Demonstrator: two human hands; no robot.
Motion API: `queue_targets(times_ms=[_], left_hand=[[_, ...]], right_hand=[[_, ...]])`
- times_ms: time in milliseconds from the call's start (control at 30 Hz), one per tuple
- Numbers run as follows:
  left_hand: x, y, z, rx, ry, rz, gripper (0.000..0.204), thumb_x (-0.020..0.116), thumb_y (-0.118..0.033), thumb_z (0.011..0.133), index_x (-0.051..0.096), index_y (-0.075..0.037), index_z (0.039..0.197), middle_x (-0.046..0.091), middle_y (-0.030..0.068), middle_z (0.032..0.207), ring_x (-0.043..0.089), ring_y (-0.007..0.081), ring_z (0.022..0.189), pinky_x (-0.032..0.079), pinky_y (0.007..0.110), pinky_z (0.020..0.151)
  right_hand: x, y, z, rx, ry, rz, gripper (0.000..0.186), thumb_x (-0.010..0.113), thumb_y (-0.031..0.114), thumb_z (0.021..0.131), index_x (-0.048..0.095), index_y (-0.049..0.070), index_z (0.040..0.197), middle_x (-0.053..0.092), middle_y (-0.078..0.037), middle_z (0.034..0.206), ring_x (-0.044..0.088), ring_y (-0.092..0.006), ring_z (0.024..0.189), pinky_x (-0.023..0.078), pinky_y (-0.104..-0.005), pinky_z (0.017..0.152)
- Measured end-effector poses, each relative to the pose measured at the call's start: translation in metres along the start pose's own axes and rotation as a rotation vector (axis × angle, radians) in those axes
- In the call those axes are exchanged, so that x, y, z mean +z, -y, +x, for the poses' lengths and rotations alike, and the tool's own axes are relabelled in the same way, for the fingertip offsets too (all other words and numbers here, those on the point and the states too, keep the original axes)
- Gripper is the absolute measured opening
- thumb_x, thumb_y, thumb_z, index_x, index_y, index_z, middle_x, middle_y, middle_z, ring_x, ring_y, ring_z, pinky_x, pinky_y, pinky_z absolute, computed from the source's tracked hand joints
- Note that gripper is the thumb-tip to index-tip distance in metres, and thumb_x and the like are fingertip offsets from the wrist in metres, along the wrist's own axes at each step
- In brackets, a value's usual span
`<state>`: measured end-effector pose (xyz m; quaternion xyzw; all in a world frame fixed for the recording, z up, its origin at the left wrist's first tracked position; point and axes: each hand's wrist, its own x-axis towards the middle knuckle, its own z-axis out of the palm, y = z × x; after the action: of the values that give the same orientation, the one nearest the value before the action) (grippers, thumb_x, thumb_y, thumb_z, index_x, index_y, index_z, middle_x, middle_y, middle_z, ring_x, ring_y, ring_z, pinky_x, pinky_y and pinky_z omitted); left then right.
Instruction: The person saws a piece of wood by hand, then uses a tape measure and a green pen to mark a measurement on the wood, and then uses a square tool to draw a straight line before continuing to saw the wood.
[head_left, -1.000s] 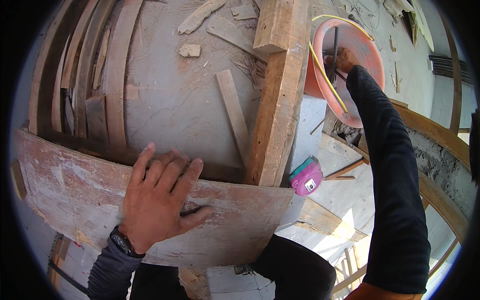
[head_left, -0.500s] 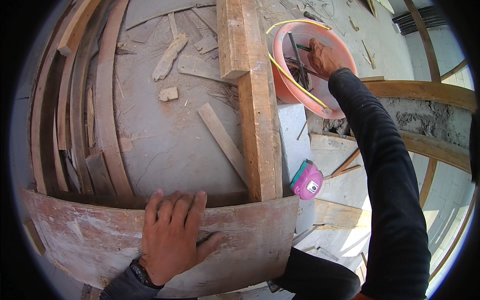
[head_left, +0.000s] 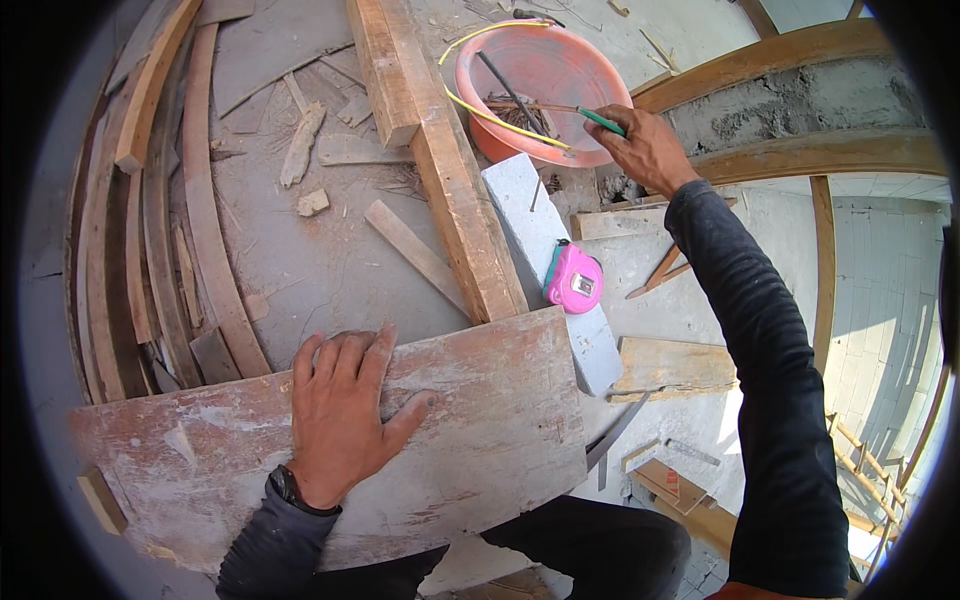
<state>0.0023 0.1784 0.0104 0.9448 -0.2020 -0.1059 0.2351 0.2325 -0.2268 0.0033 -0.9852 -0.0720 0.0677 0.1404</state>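
Note:
My left hand (head_left: 345, 400) lies open on a weathered plywood board (head_left: 490, 420), fingers near its upper edge. My right hand (head_left: 645, 145) grips a thin green pencil-like stick (head_left: 596, 116) over the rim of a pink plastic bucket (head_left: 600, 75). The bucket holds dark scraps (head_left: 510, 108) and a black rod (head_left: 505, 85); a yellow strip (head_left: 470, 105) lies across its rim. A pink-and-teal tape measure (head_left: 576, 280) rests on a pale block (head_left: 590, 340) right of a wooden beam (head_left: 460, 240).
Long boards (head_left: 150, 260) are stacked at the left. Loose offcuts (head_left: 410, 255) lie on the dusty floor. Timber edges (head_left: 770, 165) and rough concrete (head_left: 760, 105) run at the upper right. More planks (head_left: 670, 365) and bamboo poles (head_left: 865, 475) appear lower right.
My right hand has come out from inside the bucket to its near rim, bringing the green stick. My left hand stays on the board. The view has shifted.

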Motion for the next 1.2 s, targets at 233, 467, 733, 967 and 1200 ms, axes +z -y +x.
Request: queue_targets(times_ms=[233,467,733,967,1200], left_hand=[[0.006,-0.001,-0.010,-0.002,-0.072,0.075,0.070,0.079,-0.038,0.083,0.060,0.001,0.137,0.062,0.0185,0.119,0.055,0.0364,0.116,0.032,0.052,0.113],[0.013,-0.002,-0.014,0.010,-0.107,0.070,0.069,0.078,-0.040,0.084,0.060,0.001,0.137,0.065,0.0179,0.113,0.057,0.0360,0.107,0.039,0.047,0.102],[0.022,-0.002,-0.009,0.081,-0.162,0.080,0.083,0.068,-0.058,0.088,0.056,0.007,0.137,0.058,0.0246,0.134,0.050,0.0371,0.130,0.038,0.049,0.110],[0.041,0.023,-0.035,0.059,-0.381,0.107,0.085,0.069,-0.054,0.088,0.048,0.004,0.146,0.047,0.0260,0.148,0.025,0.0434,0.152,0.021,0.061,0.124],[-0.002,-0.025,-0.065,0.231,-0.479,-0.260,0.094,0.075,-0.053,0.085,0.040,0.002,0.152,0.042,0.0281,0.154,0.030,0.0454,0.150,0.027,0.056,0.123]], right_hand=[[0.009,0.048,-0.123,0.018,0.056,0.142,0.068,0.081,0.059,0.079,0.077,0.005,0.120,0.075,-0.019,0.101,0.071,-0.0365,0.092,0.055,-0.0441,0.085],[0.051,0.033,-0.163,0.199,0.149,0.277,0.074,0.081,0.055,0.079,0.071,0.002,0.131,0.073,-0.024,0.119,0.071,-0.0348,0.108,0.053,-0.0416,0.097],[0.075,0.006,-0.199,0.130,-0.084,0.705,0.061,0.086,0.033,0.080,0.059,-0.002,0.122,0.067,-0.012,0.112,0.064,-0.0192,0.100,0.051,-0.0337,0.090],[0.075,0.015,-0.200,0.424,0.091,0.787,0.039,0.080,0.043,0.086,0.072,0.015,0.112,0.053,0.009,0.074,0.037,-0.0031,0.052,0.023,-0.0273,0.042],[0.021,-0.017,-0.252,0.292,-0.263,1.032,0.036,0.076,0.042,0.094,0.067,0.015,0.116,0.053,0.013,0.074,0.033,-0.0003,0.049,0.022,-0.0217,0.043]])
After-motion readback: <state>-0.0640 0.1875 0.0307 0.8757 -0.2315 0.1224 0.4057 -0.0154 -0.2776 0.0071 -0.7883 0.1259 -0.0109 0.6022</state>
